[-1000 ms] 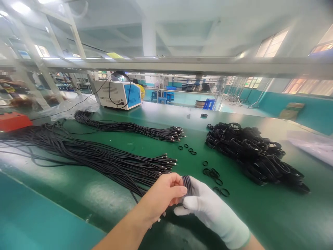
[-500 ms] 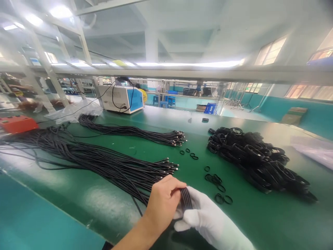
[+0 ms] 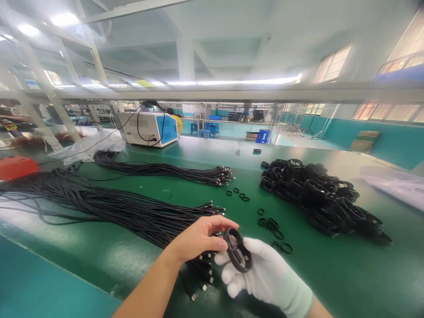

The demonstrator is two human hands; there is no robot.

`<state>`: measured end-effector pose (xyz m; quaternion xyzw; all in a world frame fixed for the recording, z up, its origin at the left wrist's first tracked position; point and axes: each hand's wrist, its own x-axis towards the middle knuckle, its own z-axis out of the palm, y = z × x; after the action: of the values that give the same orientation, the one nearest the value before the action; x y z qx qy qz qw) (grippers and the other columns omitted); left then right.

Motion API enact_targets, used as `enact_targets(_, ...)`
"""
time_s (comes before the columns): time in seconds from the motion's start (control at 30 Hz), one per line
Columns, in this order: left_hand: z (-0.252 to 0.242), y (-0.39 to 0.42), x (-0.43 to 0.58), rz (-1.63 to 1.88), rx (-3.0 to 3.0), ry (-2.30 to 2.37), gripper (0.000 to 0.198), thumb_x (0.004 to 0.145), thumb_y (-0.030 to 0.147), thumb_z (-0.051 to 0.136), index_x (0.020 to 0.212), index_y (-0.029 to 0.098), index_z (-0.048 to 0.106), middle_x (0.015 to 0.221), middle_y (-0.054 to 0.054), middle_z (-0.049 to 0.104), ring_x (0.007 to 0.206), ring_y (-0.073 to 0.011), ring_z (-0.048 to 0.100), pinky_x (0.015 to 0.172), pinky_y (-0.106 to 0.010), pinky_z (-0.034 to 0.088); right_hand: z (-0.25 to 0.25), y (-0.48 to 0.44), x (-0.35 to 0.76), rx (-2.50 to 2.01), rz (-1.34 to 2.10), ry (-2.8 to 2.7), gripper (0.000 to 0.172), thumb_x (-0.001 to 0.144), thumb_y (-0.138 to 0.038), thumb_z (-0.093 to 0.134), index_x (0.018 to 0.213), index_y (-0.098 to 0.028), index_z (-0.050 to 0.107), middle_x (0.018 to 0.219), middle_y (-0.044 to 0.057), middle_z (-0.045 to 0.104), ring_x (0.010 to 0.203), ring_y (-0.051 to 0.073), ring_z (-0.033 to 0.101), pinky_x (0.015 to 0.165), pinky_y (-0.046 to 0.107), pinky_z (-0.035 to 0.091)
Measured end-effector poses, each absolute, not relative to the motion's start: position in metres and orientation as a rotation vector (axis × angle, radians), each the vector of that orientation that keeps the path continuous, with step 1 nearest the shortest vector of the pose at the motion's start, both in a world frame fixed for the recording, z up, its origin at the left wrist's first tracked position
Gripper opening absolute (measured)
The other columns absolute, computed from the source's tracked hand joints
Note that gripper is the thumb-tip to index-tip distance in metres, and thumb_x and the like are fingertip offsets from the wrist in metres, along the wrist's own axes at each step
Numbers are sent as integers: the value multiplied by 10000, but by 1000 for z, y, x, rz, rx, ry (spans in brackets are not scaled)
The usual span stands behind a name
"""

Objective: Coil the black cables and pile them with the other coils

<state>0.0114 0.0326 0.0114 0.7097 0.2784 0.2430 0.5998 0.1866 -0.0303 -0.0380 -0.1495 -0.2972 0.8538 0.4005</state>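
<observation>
Between my two hands is a coiled black cable (image 3: 245, 265), wound into a small tight loop with its metal plugs lying across the inside. My bare left hand (image 3: 197, 238) pinches the loop's left rim between thumb and fingers. White-gloved, my right hand (image 3: 270, 271) holds the same coil from the right, its fingers curled beneath. Under my left forearm runs a large bundle of straight black cables (image 3: 112, 205), some plug ends showing below the hand. Small black rings (image 3: 270, 224) lie on the green table (image 3: 212, 194) beyond my right hand.
A second cable bundle (image 3: 165, 169) stretches across the table behind. To the right sits a big heap of coiled cables (image 3: 314, 190). A white-and-blue machine (image 3: 149, 128) stands at the back, a red box (image 3: 18, 167) at far left. Clear plastic (image 3: 394, 185) lies at right.
The coil has turned so its open face and the plugs inside now show. My left hand has shifted from over the coil to its left rim. The view has swung slightly right.
</observation>
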Motion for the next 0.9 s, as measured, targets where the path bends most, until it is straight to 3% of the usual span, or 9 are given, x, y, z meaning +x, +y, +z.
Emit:
enact_targets(0.13,13,32,14,569,1749,845,416,674,180,638,1086,236,654,1127,-26,618,1085,-222,524,945,-328,395,-40,-30,187,-501,1927,-859,256,776,-214,606,1009,-113,579,897,74,551,712,134,579,591,251,511)
enact_targets(0.2,14,31,14,560,1775,862,407,680,204,649,1085,246,656,1136,-24,615,1098,-225,518,959,-332,384,-42,-29,187,-469,1949,-855,236,782,-214,597,991,-107,578,897,75,540,678,118,566,551,230,502)
enact_targets(0.37,14,31,17,631,1809,900,406,672,213,670,1076,243,656,1114,-31,623,1057,-224,536,957,-347,387,-42,-28,185,-568,1828,-910,385,769,-265,625,1114,-145,504,927,68,524,711,154,591,531,270,520)
enact_targets(0.53,9,41,14,790,1641,881,362,782,273,583,1135,196,607,1153,-78,620,1031,-211,568,924,-344,426,-33,-27,189,-623,1791,-902,395,728,-338,638,1029,-117,508,978,116,567,674,180,632,542,308,519)
enact_targets(0.73,-4,53,4,811,1601,988,316,764,344,607,1033,183,644,1056,-67,659,961,-212,597,868,-309,455,-18,-8,226,-912,1525,-1157,521,721,-430,556,1096,-77,476,744,97,626,629,185,636,655,363,510)
enact_targets(0.83,-15,57,4,790,1677,998,299,760,359,588,999,193,659,968,-49,674,879,-208,608,806,-300,477,-4,15,259,-1303,1095,-1390,521,774,-428,445,1166,-84,450,913,126,614,773,206,633,701,383,519)
enact_targets(0.9,-22,57,8,800,1717,1024,281,750,362,576,964,205,669,899,-35,679,823,-206,613,751,-290,488,8,36,286,-1520,816,-1415,478,795,-355,462,1206,-115,430,1110,145,562,953,221,592,818,389,488)
